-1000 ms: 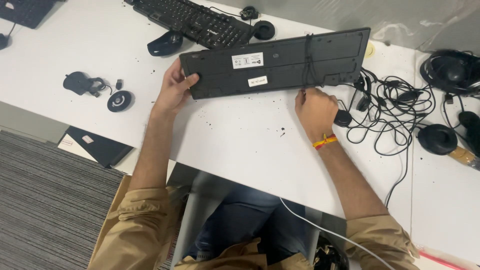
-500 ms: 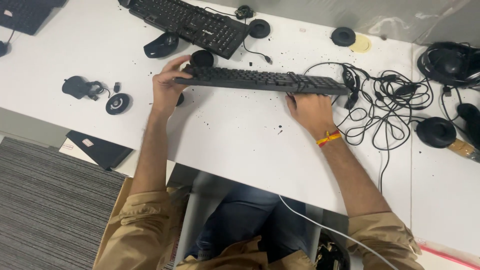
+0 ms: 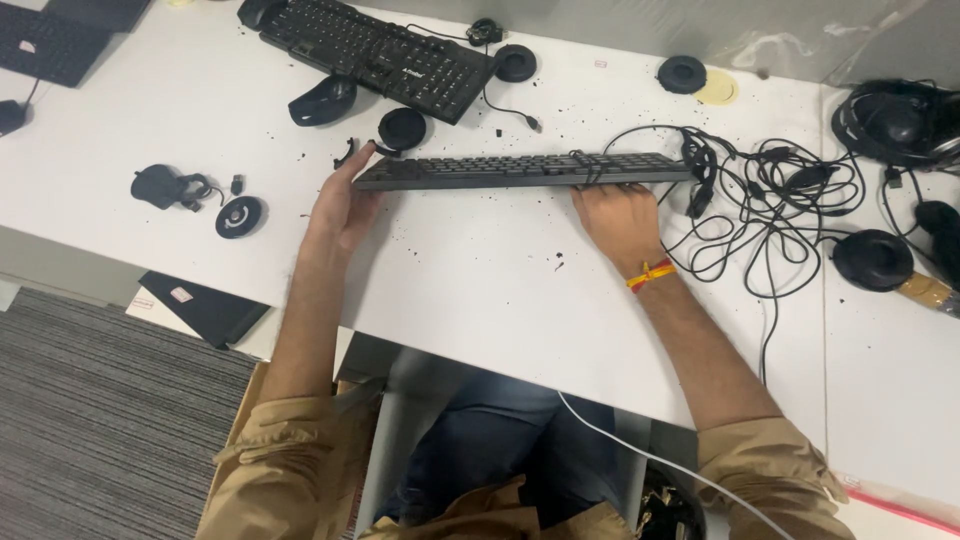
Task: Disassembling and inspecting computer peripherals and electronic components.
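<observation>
Head view: a black keyboard point(image 3: 520, 171) lies keys-up near mid tabletop point(image 3: 480, 290), long axis left to right. Left hand point(image 3: 340, 200) cups its left end, thumb tip at the far corner, fingers curled against the near edge: grip closed on the keyboard. Right hand point(image 3: 618, 215) presses the near edge toward the right end, fingers on the frame, also gripping it. A red and yellow band point(image 3: 650, 274) sits on that wrist.

Step in hand, as I judge it: settling the keyboard flat on the tabletop, both hands steadying it. Its cable point(image 3: 585, 165) loops over the keys near the right hand. Next move likely calls for easing both ends down evenly and keeping that cable from snagging in the cord tangle point(image 3: 770, 200) just to the right.

Count:
- Keyboards: two. The held one, plus a second keyboard point(image 3: 375, 50) farther back, lying at an angle.
- Mouse point(image 3: 320, 98): one, dark, just beside the second keyboard.
- Round black pads: at least five, e.g. one pad point(image 3: 402, 128) just beyond the held keyboard's left end; others at back and sides.
- Headsets: one headset point(image 3: 890, 120) at far right; one further dark earpiece lies left.
- Laptop point(image 3: 50, 40): one, top left corner.
- Black crumbs scattered across the tabletop; too many to count.
</observation>
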